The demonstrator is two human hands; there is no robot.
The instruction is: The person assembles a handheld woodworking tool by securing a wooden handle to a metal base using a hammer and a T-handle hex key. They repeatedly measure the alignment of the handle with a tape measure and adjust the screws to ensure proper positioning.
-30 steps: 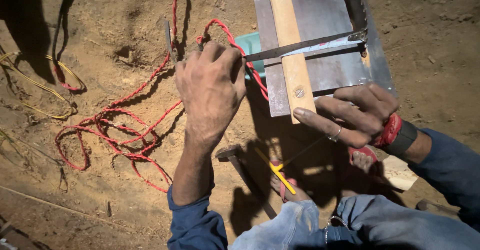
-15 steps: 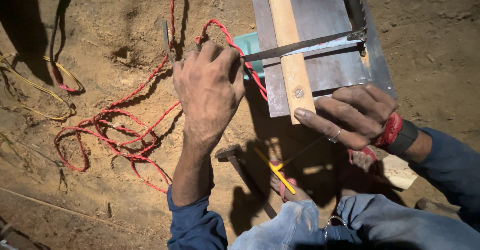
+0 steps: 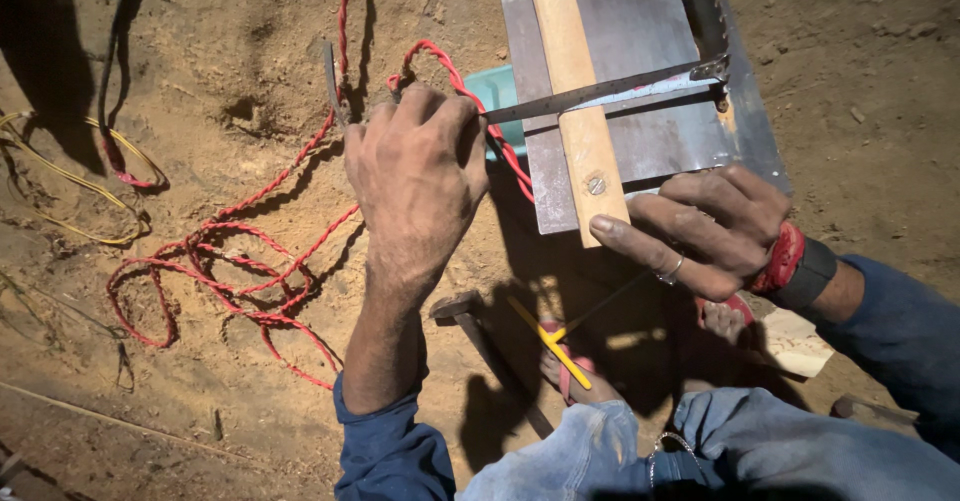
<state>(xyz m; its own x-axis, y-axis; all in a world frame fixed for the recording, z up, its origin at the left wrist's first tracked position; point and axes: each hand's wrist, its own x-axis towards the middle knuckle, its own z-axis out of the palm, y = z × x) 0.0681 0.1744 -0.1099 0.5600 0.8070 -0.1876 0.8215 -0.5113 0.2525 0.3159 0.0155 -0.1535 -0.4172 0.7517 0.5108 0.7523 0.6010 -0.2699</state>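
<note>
Gripping one end of the metal square (image 3: pixel 600 91), your left hand (image 3: pixel 420 176) is closed on it; its blade runs right from the grip across the wooden strip (image 3: pixel 575 91) on the saw table (image 3: pixel 660 131). Your right hand (image 3: pixel 705 231) rests open, fingers spread, on the table's near edge.

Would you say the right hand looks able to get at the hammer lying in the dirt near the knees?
Probably yes. The right hand rests on the metal plate beside the wooden strip, holding nothing. The hammer lies below it with only shadowed dirt between.
</note>
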